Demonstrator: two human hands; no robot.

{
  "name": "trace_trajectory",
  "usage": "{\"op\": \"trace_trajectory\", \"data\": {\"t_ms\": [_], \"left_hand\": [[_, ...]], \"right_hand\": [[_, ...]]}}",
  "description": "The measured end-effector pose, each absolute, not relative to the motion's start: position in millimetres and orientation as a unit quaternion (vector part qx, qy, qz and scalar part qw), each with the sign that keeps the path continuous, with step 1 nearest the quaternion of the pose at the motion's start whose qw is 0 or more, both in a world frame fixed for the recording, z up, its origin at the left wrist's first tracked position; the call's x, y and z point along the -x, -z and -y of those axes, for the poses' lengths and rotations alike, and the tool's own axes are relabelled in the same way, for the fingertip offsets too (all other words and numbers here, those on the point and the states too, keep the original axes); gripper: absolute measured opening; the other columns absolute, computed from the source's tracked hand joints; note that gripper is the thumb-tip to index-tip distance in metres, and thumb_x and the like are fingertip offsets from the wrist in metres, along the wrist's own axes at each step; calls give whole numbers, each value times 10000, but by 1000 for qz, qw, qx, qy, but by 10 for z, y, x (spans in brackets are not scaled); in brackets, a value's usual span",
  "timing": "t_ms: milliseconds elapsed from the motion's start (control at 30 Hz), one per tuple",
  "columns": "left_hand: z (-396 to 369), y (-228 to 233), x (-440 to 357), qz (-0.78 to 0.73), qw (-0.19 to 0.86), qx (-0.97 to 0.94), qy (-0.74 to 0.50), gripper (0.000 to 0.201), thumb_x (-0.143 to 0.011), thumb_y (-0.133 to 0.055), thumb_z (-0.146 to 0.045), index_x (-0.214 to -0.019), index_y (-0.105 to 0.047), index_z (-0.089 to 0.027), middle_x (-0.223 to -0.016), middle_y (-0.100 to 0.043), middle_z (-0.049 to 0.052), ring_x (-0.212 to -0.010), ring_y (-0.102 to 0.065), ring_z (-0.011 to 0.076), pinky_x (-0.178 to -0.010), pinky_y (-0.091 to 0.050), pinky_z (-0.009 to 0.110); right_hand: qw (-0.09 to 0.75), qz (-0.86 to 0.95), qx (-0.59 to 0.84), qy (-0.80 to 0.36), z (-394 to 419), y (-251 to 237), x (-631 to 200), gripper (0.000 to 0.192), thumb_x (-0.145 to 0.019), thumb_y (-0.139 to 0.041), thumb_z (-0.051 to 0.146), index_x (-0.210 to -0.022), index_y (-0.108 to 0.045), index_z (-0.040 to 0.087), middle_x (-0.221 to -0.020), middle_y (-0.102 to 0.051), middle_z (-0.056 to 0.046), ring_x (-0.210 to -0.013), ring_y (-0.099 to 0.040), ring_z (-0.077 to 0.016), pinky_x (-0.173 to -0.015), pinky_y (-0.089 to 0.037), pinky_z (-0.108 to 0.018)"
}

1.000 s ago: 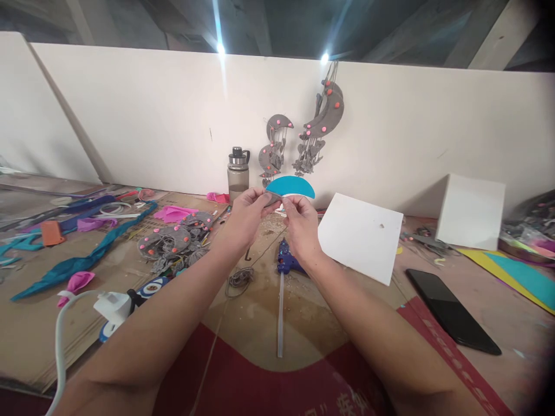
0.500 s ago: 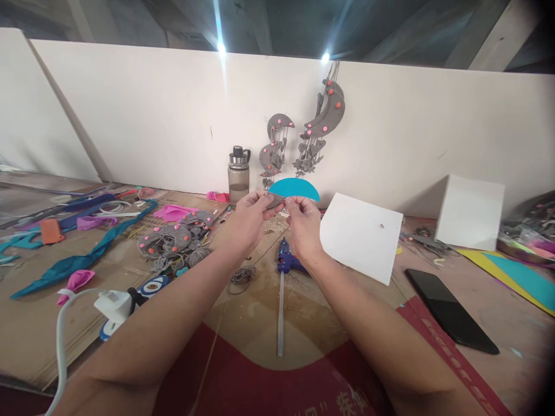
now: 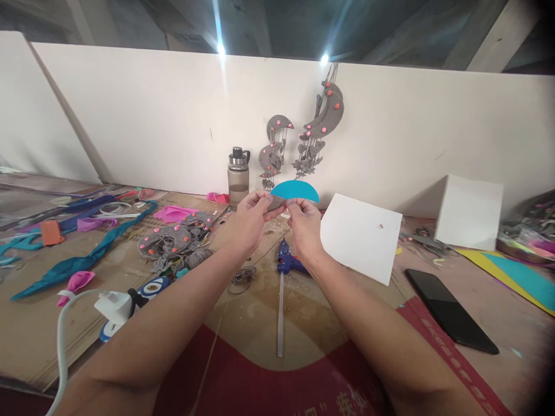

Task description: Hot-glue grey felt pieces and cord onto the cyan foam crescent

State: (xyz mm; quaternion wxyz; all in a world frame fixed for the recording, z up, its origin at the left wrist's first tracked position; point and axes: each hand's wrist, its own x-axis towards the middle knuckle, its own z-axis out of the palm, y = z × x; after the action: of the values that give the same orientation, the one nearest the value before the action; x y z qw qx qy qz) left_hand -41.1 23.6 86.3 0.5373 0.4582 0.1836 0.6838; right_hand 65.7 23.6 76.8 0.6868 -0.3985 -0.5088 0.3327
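My left hand (image 3: 250,218) and my right hand (image 3: 304,222) are raised together over the table, both pinching the lower edge of a blue half-moon foam cutout (image 3: 295,189). A small grey piece sits between my fingertips under the cutout, too small to make out. Below my right hand a blue glue gun (image 3: 287,260) lies on the table with a clear glue stick (image 3: 280,315) behind it.
A grey water bottle (image 3: 238,175) stands at the white wall, where grey moon hangings (image 3: 323,118) dangle. Grey felt pieces (image 3: 173,242) lie left, a white board (image 3: 362,236) and white box (image 3: 469,211) right, a black phone (image 3: 451,310) near right. A white plug (image 3: 113,305) lies near left.
The blue cutout has tilted slightly and shifted a little right between my fingers. My hands stay in about the same place.
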Motion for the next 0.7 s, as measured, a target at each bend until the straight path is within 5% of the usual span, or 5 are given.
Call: {"op": "trace_trajectory", "data": {"t_ms": [700], "left_hand": [[-332, -947, 514, -223, 638, -380, -631, 49, -715, -597, -142, -702, -554, -159, -695, -609, 11, -699, -628, 125, -828, -573, 325]], "right_hand": [[692, 507, 326, -398, -220, -779, -642, 177, -739, -631, 358, -762, -562, 197, -573, -380, 75, -496, -288, -73, -468, -245, -232]]}}
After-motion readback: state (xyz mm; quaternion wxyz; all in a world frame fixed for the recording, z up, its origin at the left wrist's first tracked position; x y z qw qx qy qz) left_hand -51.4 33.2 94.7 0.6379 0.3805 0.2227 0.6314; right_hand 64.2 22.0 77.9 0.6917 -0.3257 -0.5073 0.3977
